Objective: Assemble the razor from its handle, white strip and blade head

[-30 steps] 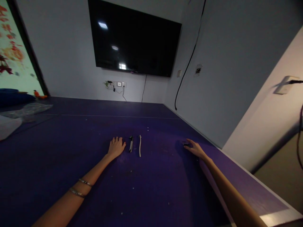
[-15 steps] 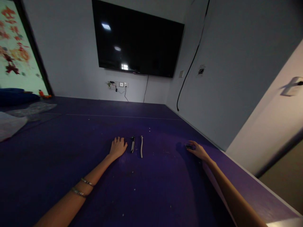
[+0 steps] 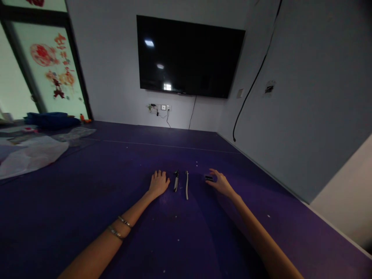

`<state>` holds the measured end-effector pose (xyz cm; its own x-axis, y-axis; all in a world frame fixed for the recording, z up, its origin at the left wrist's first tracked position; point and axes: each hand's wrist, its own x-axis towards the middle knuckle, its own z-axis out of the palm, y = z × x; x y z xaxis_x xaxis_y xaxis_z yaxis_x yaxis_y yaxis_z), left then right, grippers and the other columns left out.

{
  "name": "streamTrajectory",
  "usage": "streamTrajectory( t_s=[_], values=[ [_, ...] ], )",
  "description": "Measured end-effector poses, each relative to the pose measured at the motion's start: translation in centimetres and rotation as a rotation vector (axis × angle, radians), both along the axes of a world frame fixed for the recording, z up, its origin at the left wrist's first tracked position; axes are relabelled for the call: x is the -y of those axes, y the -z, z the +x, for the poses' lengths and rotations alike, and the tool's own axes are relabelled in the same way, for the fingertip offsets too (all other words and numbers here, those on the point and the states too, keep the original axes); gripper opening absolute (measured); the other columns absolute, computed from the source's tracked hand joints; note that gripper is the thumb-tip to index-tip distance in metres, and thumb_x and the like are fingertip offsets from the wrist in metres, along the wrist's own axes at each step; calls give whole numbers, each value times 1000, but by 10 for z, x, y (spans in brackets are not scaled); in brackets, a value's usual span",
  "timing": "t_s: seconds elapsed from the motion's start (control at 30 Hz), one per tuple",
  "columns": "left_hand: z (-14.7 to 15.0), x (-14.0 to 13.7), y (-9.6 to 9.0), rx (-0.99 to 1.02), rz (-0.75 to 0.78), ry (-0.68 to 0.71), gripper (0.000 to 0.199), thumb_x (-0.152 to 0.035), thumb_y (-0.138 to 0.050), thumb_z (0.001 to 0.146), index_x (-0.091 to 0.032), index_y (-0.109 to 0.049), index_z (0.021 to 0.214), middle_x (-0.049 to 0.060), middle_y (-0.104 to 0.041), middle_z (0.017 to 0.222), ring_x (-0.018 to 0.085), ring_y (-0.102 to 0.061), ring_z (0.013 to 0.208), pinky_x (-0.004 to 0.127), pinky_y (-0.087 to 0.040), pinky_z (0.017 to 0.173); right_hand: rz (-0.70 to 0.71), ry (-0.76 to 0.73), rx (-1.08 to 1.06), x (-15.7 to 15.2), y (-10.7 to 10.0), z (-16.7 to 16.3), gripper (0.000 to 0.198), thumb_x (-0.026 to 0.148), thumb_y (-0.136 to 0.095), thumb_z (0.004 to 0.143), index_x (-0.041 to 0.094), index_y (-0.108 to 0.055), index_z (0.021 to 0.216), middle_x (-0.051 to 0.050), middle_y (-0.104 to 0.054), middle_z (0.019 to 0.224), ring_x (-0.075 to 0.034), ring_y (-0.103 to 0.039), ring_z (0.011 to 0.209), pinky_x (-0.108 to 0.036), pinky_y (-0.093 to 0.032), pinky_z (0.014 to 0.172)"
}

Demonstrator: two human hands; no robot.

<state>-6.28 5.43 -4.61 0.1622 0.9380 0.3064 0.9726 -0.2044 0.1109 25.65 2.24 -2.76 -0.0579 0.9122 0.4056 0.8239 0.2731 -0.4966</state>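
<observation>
My left hand [image 3: 158, 183] lies palm down on the purple surface [image 3: 130, 232], fingers spread, with nothing in it. Just right of it is a slim black-and-grey tool [image 3: 176, 181], its exact kind too small to tell. Beside that lies a thin whitish stick-like piece [image 3: 186, 186], slightly bent and parallel to the tool. Further right, my right hand [image 3: 222, 183] has its thumb and fingers around a small black object [image 3: 209, 178], low over the surface. What this object is cannot be made out.
A dark television [image 3: 188, 58] hangs on the back wall above sockets [image 3: 163, 107] and cords. Down the right wall runs a black cable [image 3: 250, 93]. Clear plastic sheeting [image 3: 37, 155] and dark blue cloth [image 3: 52, 120] lie far left. Small white specks dot the surface.
My right hand has moved left with the small black object, nearer the whitish stick. My left hand stays beside the slim tool. The view has turned left.
</observation>
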Motion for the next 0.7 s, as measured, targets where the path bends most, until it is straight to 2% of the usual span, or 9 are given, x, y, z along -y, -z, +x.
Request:
streamTrajectory(
  t_s=[0.13, 0.27, 0.7],
  values=[
    [0, 1, 0, 1, -6, 0, 44, -36, -34, 87, -9, -48, 119, 21, -46, 129, 34, -35, 125, 45, -29, 98, -38, -54, 32, -9, 4, -37, 61, 38, -64, 69, 21, -46, 125, -8, -61, 110, -22, -54, 106, -37, -40, 89],
    [0, 3, -1, 5, 0, 10, 43, -36, -34, 87, -10, -48, 118, 21, -45, 130, 34, -35, 125, 46, -28, 98, -83, -71, 67, -11, 8, -55, 64, 40, -64, 69, 21, -44, 127, -9, -61, 109, -23, -53, 106, -38, -40, 88],
    [0, 2, 0, -14, 13, 13, 44, -36, -33, 87, -9, -48, 118, 22, -45, 130, 35, -37, 124, 46, -29, 98, -139, -54, 104, -8, 11, -61, 62, 44, -61, 72, 21, -45, 127, -9, -58, 113, -24, -51, 108, -39, -37, 89]
  ],
)
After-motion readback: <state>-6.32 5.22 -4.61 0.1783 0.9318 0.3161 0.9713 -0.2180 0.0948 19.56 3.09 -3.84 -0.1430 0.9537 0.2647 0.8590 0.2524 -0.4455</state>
